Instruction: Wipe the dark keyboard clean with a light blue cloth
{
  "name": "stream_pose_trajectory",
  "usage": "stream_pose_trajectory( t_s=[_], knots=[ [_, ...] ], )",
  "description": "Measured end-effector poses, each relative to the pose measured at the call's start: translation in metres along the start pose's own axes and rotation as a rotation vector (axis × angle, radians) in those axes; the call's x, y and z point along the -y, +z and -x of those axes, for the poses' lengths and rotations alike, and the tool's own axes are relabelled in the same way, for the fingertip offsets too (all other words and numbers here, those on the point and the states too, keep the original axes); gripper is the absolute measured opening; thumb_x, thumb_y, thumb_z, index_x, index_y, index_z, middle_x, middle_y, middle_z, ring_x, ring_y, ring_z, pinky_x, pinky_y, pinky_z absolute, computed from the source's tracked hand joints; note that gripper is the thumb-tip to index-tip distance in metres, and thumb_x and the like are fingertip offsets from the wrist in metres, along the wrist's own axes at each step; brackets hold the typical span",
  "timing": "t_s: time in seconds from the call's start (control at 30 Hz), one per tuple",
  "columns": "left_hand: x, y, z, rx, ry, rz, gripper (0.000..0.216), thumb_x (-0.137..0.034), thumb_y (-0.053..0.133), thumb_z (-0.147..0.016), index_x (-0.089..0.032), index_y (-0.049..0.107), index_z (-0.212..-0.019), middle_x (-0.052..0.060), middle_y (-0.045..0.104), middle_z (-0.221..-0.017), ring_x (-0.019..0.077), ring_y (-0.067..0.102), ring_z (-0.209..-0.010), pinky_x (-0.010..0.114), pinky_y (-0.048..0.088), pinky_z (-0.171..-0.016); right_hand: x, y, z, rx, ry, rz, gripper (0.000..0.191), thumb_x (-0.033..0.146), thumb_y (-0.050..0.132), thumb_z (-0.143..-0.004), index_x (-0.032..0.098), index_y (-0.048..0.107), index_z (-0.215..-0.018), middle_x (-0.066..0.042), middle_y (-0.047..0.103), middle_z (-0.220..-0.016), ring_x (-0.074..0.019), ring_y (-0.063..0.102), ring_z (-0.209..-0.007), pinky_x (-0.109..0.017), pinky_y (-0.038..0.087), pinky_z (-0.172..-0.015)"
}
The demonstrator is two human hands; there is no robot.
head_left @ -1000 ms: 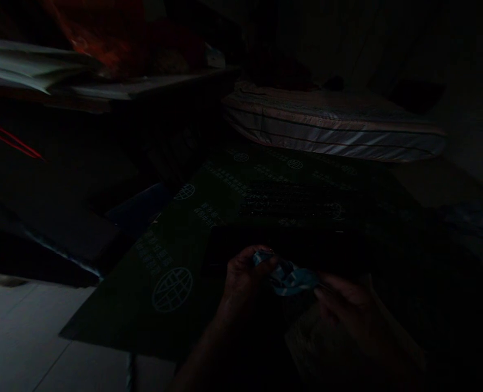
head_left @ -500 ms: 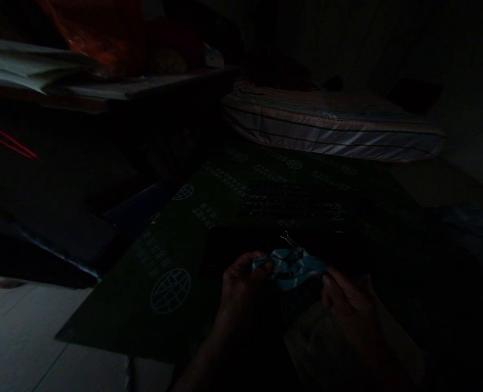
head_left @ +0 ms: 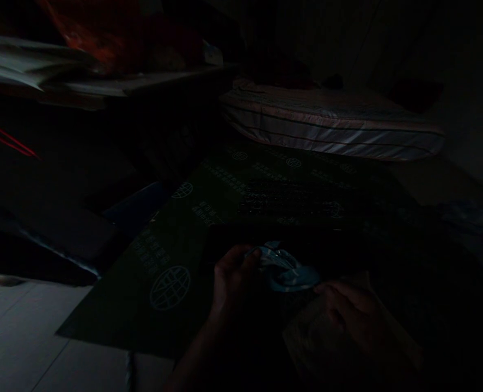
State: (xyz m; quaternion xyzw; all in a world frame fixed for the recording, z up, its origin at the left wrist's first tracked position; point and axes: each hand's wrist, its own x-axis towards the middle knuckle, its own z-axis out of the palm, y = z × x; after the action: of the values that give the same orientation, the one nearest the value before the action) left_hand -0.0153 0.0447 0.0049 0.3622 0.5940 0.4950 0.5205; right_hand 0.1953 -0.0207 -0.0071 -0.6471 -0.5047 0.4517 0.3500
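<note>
A crumpled light-blue cloth (head_left: 292, 276) with pale lines hangs between my two hands in the dim light. My left hand (head_left: 235, 275) pinches its left end between thumb and fingers. At the cloth's lower right end, my right hand (head_left: 347, 305) is closed on its edge. A small shiny thing (head_left: 280, 253) glints at the cloth's upper part, too small to name. Beneath my hands lies a dark flat shape (head_left: 220, 239), its kind lost in the dark.
A dark green board (head_left: 122, 316) with printed globes and lettering spreads below. Rows of small dark things (head_left: 290, 196) lie on it. Behind is a striped mattress (head_left: 339, 133); at left stand a cluttered table (head_left: 122, 84) and a blue object (head_left: 137, 204). A pale sheet (head_left: 318, 332) lies near my right hand.
My left hand has shifted slightly left, and my right hand has moved a little down. The cloth has changed its folds and slants down to the right. The shiny thing sits lower, against the cloth.
</note>
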Motion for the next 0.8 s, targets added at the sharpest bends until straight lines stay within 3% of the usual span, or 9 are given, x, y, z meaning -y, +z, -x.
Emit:
stream_pose_trajectory(
  t_s=[0.2,0.3,0.5,0.6,0.7,0.73,0.8],
  knots=[
    [-0.008,-0.008,-0.011,-0.056,0.058,0.011,0.025,-0.038,0.072,-0.062,-0.016,0.067,-0.072,0.0,0.061,-0.064,0.0114,0.053,-0.058,0.02,0.043,-0.051,0.003,-0.017,0.004,0.166,0.105,0.054,0.032,0.046,0.056,-0.076,0.021,0.075,-0.081,-0.008,0.074,-0.086,-0.024,0.067,-0.087,-0.03,0.052,-0.075],
    [-0.013,-0.013,-0.011,-0.093,0.057,0.004,0.025,-0.038,0.072,-0.06,-0.016,0.066,-0.073,-0.001,0.06,-0.063,0.0109,0.052,-0.054,0.019,0.041,-0.047,-0.002,-0.025,0.003,0.211,0.112,0.157,0.032,0.045,0.053,-0.08,0.022,0.075,-0.078,-0.007,0.074,-0.088,-0.025,0.067,-0.089,-0.032,0.052,-0.08],
    [-0.024,-0.025,-0.006,-0.107,0.063,-0.078,0.021,-0.035,0.071,-0.062,-0.019,0.069,-0.074,0.001,0.066,-0.071,0.0128,0.058,-0.059,0.019,0.045,-0.051,-0.01,-0.043,0.01,0.05,0.176,0.163,0.043,0.056,0.051,-0.077,0.021,0.074,-0.086,-0.006,0.074,-0.092,-0.0252,0.066,-0.088,-0.031,0.051,-0.078],
    [-0.019,-0.034,-0.006,-0.071,0.036,-0.199,0.021,-0.037,0.071,-0.059,-0.02,0.071,-0.071,0.003,0.069,-0.07,0.0169,0.062,-0.062,0.02,0.047,-0.05,-0.013,-0.054,0.012,-0.018,0.222,0.116,0.044,0.058,0.052,-0.078,0.021,0.073,-0.086,-0.004,0.071,-0.076,-0.0199,0.064,-0.07,-0.027,0.049,-0.063],
    [-0.004,-0.044,-0.006,0.002,-0.057,-0.341,0.03,-0.046,0.069,-0.06,-0.024,0.073,-0.081,0.004,0.072,-0.073,0.0229,0.065,-0.059,0.026,0.05,-0.045,-0.018,-0.073,0.011,-0.158,0.217,0.066,0.045,0.058,0.051,-0.078,0.018,0.072,-0.084,-0.001,0.062,-0.06,-0.0155,0.056,-0.055,-0.026,0.044,-0.053],
    [0.002,-0.046,-0.005,0.014,-0.047,-0.352,0.029,-0.046,0.07,-0.06,-0.025,0.073,-0.079,0.005,0.073,-0.077,0.0248,0.067,-0.064,0.028,0.052,-0.048,-0.02,-0.082,0.01,-0.225,0.207,0.071,0.045,0.058,0.051,-0.079,0.018,0.072,-0.084,0.0,0.06,-0.057,-0.0151,0.055,-0.054,-0.025,0.043,-0.051],
    [0.014,-0.049,0.0,-0.026,0.136,-0.439,0.022,-0.045,0.069,-0.061,-0.027,0.072,-0.072,0.004,0.073,-0.089,0.0268,0.068,-0.077,0.031,0.057,-0.06,-0.025,-0.101,0.011,-0.387,0.189,0.119,0.043,0.056,0.051,-0.082,0.018,0.071,-0.087,-0.001,0.059,-0.058,-0.0151,0.056,-0.054,-0.026,0.044,-0.051]
  ],
)
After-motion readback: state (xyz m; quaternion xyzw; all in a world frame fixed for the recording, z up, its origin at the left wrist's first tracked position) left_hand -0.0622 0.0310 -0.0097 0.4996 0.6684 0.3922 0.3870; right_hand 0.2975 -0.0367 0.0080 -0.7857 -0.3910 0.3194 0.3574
